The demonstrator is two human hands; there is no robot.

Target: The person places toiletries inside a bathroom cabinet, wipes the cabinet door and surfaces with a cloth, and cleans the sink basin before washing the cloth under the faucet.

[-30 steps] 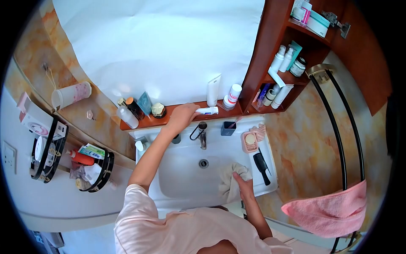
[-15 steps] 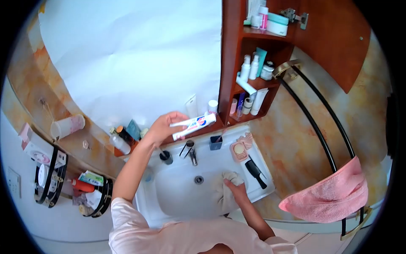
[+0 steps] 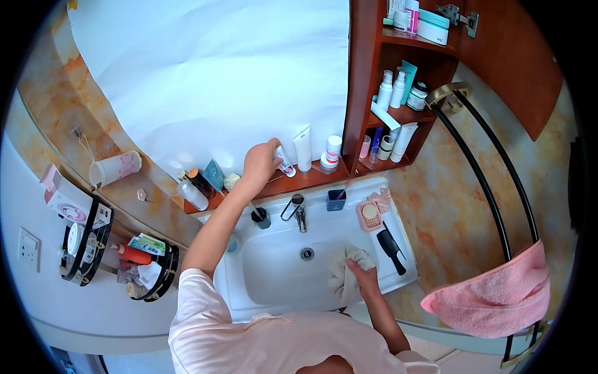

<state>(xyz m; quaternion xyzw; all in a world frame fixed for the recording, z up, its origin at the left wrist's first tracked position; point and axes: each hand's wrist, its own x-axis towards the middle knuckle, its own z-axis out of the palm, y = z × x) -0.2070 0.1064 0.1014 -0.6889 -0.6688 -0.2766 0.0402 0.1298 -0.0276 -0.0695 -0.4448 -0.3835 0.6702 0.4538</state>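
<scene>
My left hand (image 3: 260, 165) reaches over the sink to the brown shelf (image 3: 269, 187), fingers closed round the upper part of a white toothpaste tube (image 3: 286, 164) with blue and red print. The tube stands nearly upright, its lower end at the shelf. Just right of it stands a plain white squeeze tube (image 3: 303, 149), then a white bottle (image 3: 333, 147). My right hand (image 3: 364, 276) grips a beige cloth (image 3: 346, 269) over the right side of the white sink (image 3: 268, 274).
A faucet (image 3: 299, 212) stands between two dark cups. On the sink's right rim lie a pink soap dish (image 3: 369, 215) and a black comb (image 3: 390, 246). Bottles fill the open cabinet (image 3: 367, 62). A pink towel (image 3: 498, 293) hangs on the black rail at right.
My left hand has carried the toothpaste tube back to the shelf, turning it from lying sideways to nearly upright. The right hand stays on the cloth. The camera view has shifted slightly.
</scene>
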